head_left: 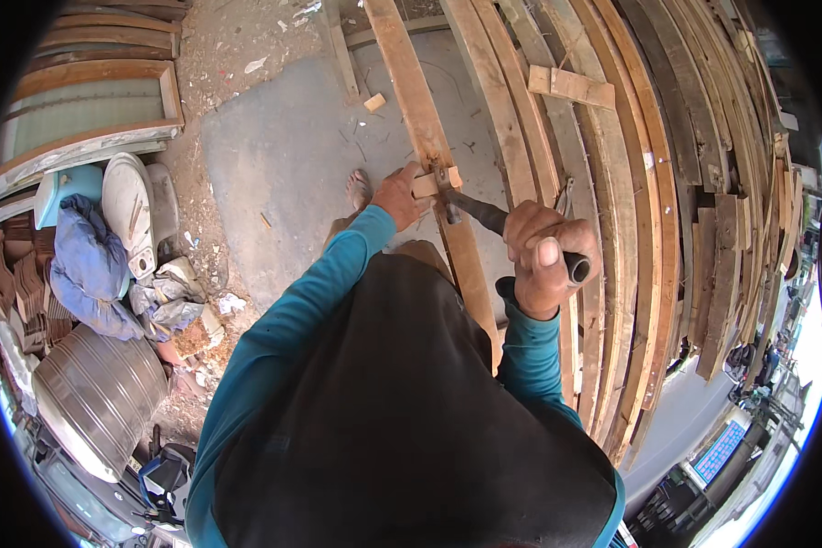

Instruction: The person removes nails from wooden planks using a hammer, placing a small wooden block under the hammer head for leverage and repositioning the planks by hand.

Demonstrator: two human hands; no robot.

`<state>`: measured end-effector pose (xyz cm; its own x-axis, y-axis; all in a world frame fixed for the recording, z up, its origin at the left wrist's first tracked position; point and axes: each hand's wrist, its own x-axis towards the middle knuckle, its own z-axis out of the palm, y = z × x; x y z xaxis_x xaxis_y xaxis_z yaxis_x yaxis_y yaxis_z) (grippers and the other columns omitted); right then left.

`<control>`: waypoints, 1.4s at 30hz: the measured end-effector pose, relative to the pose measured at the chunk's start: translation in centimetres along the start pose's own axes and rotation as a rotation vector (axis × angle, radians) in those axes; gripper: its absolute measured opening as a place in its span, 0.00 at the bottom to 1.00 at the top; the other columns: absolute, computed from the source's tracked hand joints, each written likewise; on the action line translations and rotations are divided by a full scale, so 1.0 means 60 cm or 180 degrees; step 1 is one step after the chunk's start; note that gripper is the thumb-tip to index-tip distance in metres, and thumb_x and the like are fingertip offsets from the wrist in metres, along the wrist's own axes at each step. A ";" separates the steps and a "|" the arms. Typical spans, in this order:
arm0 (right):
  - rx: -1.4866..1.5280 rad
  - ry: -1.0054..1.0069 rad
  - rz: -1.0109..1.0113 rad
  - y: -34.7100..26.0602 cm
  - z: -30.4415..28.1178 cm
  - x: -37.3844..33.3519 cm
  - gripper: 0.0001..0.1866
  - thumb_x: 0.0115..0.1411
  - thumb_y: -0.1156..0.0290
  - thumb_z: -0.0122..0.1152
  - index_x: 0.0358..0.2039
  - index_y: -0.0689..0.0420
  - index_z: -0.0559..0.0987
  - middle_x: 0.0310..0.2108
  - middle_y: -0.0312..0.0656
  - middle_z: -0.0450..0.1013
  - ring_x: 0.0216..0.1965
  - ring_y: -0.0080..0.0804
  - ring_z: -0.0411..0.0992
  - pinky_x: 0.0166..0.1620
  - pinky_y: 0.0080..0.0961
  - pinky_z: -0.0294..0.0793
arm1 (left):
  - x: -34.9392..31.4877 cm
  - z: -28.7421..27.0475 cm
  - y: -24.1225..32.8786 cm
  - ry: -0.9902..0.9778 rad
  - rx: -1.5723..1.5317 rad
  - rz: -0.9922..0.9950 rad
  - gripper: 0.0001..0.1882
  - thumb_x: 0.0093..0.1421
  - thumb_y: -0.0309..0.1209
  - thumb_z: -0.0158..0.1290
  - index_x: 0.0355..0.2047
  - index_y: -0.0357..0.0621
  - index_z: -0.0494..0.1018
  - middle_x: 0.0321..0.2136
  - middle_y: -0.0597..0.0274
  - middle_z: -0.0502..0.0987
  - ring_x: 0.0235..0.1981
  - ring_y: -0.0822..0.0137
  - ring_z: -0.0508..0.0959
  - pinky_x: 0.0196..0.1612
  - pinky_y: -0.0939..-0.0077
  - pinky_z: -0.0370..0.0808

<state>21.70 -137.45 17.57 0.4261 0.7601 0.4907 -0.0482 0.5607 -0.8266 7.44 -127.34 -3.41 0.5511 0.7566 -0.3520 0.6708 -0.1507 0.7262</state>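
The hammer (pixel 480 214) is showing a worn brownish metal head and a dark handle with a hollow end; its head is sitting over the long plank (pixel 409 87) in front of you. Your right hand (pixel 550 251) is wrapping around the handle, and your left hand (pixel 398 195) is holding one end of a pale wood block (pixel 425 186). You are handling one hammer and one block. One offcut (pixel 374 102) is lying on the grey sheet (pixel 274 155). Uncounted boards (pixel 644 210) are lining your right, and the hammer head is hiding part of the block.
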 end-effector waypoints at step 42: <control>-0.0983 0.0120 0.0585 -0.022 -0.038 0.052 0.12 0.62 0.74 0.62 0.24 0.62 0.70 0.19 0.41 0.69 0.23 0.22 0.65 0.26 0.22 0.63 | -0.017 0.056 0.008 0.0667 0.0041 0.0961 0.20 0.55 0.31 0.64 0.44 0.38 0.70 0.39 0.40 0.79 0.42 0.39 0.80 0.45 0.52 0.77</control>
<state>25.15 -136.60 19.56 0.4689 0.8231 0.3203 0.1457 0.2856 -0.9472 8.87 -130.32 -4.71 0.6124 0.7906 0.0066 0.5004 -0.3941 0.7709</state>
